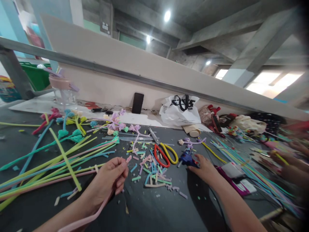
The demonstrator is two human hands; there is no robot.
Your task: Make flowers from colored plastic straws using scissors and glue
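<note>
Landmark: the scissors (162, 150), red and yellow handles, lying mid-surface.

Left hand (109, 180), near-left of the scissors: fingers pressed together, pinching a pink foam stick (96, 211) close to its tip; the rest trails back under the wrist toward the camera. Tip pokes out just past the fingertips, pointing toward the scissors.

Right hand (204, 167), just right of the scissors: fingers curled down onto a blue tool (187, 159), prob. a small glue gun, touching it; can't tell if it's fully gripped or only rested on.

Around: cut foam bits (149, 170) scattered just in front of the scissors on the dark surface (154, 209). Long foam sticks (55, 161), green/blue/pink, fan out far left of the scissors. Finished foam flowers (113, 124) lie behind-left. White plastic bag (180, 111) and a dark phone (137, 103) stand behind, against the wall. Another person's hands (287, 161) work far right, w/ a yellow stick.

Doing it well, my judgement: keep the pinch near the stick's tip so it doesn't flop, hold the tip clear of the fingertips, and get a firm grasp on the blue tool before lifting, w/ its nozzle away from the loose bits.
</note>
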